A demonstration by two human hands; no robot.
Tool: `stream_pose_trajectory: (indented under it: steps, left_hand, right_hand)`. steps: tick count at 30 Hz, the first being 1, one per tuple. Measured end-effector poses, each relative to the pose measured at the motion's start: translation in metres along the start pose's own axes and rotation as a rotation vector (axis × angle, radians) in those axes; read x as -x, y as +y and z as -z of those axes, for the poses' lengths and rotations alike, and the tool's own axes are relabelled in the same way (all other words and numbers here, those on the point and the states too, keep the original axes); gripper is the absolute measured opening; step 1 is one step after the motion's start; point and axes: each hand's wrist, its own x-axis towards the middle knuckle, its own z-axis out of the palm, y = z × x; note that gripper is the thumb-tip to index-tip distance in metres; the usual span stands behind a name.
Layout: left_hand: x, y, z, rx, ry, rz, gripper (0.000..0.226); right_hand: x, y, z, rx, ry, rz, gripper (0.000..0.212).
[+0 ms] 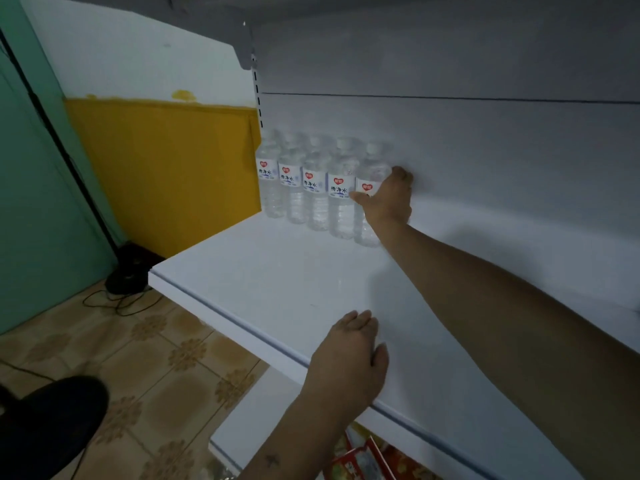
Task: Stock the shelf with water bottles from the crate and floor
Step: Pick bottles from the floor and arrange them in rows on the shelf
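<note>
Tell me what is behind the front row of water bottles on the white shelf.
Behind the front row of clear plastic water bottles on the white shelf, a second row's white caps show, then the grey back panel. How many stand behind is hidden; the right hand covers the rightmost bottle.

Water bottles (317, 192): white labels, red heart logo, blue Chinese characters ending "水"; smaller print unreadable.

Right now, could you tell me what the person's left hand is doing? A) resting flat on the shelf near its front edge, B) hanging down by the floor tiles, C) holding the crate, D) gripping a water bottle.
A: the left hand lies flat, fingers straight, on the white shelf near its front edge, holding nothing.
</note>
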Motion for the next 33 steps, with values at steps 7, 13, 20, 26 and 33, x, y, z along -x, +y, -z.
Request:
stream_pose_trajectory:
  steps: [7, 13, 20, 26, 33]
  left_hand:
    - [0.035, 0.006, 0.040, 0.100, 0.171, 0.080, 0.044]
    - [0.128, 0.002, 0.092, 0.203, 0.382, 0.299, 0.043]
    - [0.278, -0.023, 0.105, 0.179, 0.511, 0.601, 0.046]
    - [0.373, -0.053, 0.051, 0.225, 0.512, 0.850, 0.049]
    - [0.435, -0.118, -0.040, 0.409, 0.460, 1.072, 0.048]
  right_hand:
    - [0.064, -0.017, 0.042, -0.280, -0.079, 0.064, 0.075]
    - [0.200, -0.059, 0.079, -0.485, -0.419, 0.203, 0.056]
    - [0.371, -0.054, 0.090, -0.537, -0.765, 0.359, 0.052]
    - [0.486, -0.019, 0.039, -0.408, -1.048, 0.340, 0.052]
    - [0.568, 0.043, -0.035, -0.173, -1.221, 0.264, 0.050]
